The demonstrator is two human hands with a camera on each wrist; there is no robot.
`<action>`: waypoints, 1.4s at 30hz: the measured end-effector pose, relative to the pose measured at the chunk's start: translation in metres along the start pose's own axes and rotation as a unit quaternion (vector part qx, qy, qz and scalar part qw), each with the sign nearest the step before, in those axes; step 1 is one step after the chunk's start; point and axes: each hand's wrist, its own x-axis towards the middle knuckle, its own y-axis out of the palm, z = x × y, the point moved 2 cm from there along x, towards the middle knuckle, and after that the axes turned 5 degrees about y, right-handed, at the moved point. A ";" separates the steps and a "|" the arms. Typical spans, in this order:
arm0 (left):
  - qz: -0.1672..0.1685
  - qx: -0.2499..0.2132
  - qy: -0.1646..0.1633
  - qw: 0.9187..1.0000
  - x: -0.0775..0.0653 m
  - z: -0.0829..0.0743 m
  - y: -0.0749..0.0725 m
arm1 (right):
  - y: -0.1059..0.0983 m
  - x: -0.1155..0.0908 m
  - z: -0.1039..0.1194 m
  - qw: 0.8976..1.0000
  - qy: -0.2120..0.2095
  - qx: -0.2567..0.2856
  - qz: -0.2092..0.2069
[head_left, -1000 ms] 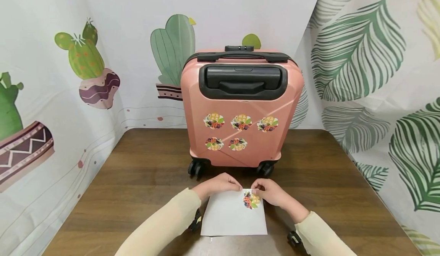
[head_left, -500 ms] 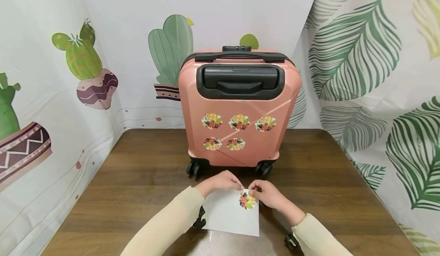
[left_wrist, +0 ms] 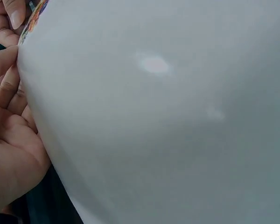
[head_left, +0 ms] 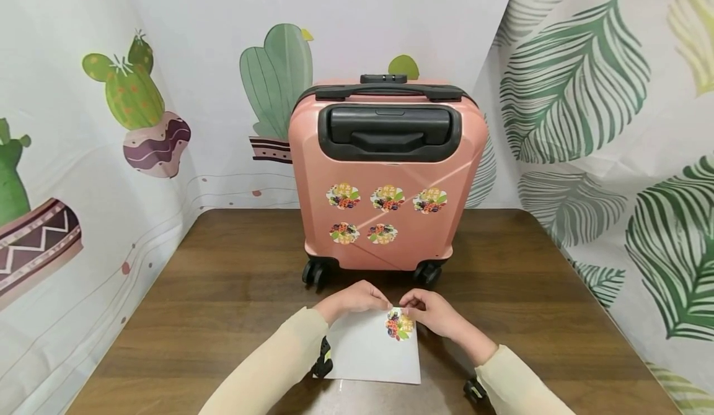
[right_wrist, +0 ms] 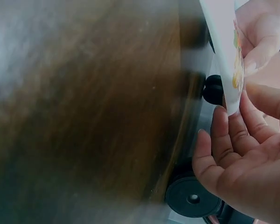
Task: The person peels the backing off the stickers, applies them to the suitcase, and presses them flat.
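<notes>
A white sticker sheet (head_left: 372, 353) is held above the table in front of the suitcase. On its upper right corner lies one round sticker (head_left: 398, 326) printed with fruit. My left hand (head_left: 357, 297) pinches the sheet's top edge between thumb and fingers, left of the sticker. From the right, my right hand (head_left: 435, 313) pinches the sticker's upper edge at the sheet corner. In the right wrist view its thumb lies by the sticker, with fingers behind the sheet. Whether that edge has lifted cannot be told. The pink suitcase (head_left: 426, 238) bears two rows of similar stickers.
The suitcase stands on black wheels (head_left: 316, 272) at the middle of the brown wooden table (head_left: 223, 303). Behind hangs a white cloth (head_left: 195, 18) printed with cacti and leaves. Black wrist devices (head_left: 475, 390) sit under both forearms.
The sheet has shifted left and tilted slightly, while both hands keep their pinch near its top edge. The suitcase's slight leftward drift in view matches the head camera's motion.
</notes>
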 end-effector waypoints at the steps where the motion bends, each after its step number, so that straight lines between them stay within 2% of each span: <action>1: 0.000 -0.003 -0.003 1.000 0.000 0.000 0.000 | 0.000 0.000 -0.001 1.000 -0.003 0.001 0.002; 9: 0.001 -0.026 -0.026 0.999 -0.002 0.003 0.003 | 0.000 0.006 -0.005 0.999 -0.028 0.015 0.027; 19: 0.003 -0.041 -0.026 0.999 -0.003 0.004 0.001 | 0.003 0.013 -0.004 0.999 -0.034 0.010 0.025; 30: 0.037 -0.054 -0.028 0.997 -0.002 0.008 0.000 | 0.008 0.013 -0.001 0.999 -0.041 0.015 0.024; 38: 0.065 -0.128 -0.032 0.989 -0.004 0.013 0.001 | 0.008 0.013 -0.001 0.999 -0.046 0.019 0.015; 42: 0.070 -0.143 -0.039 0.986 -0.005 0.014 -0.001 | 0.009 0.014 0.000 0.998 -0.052 0.016 0.010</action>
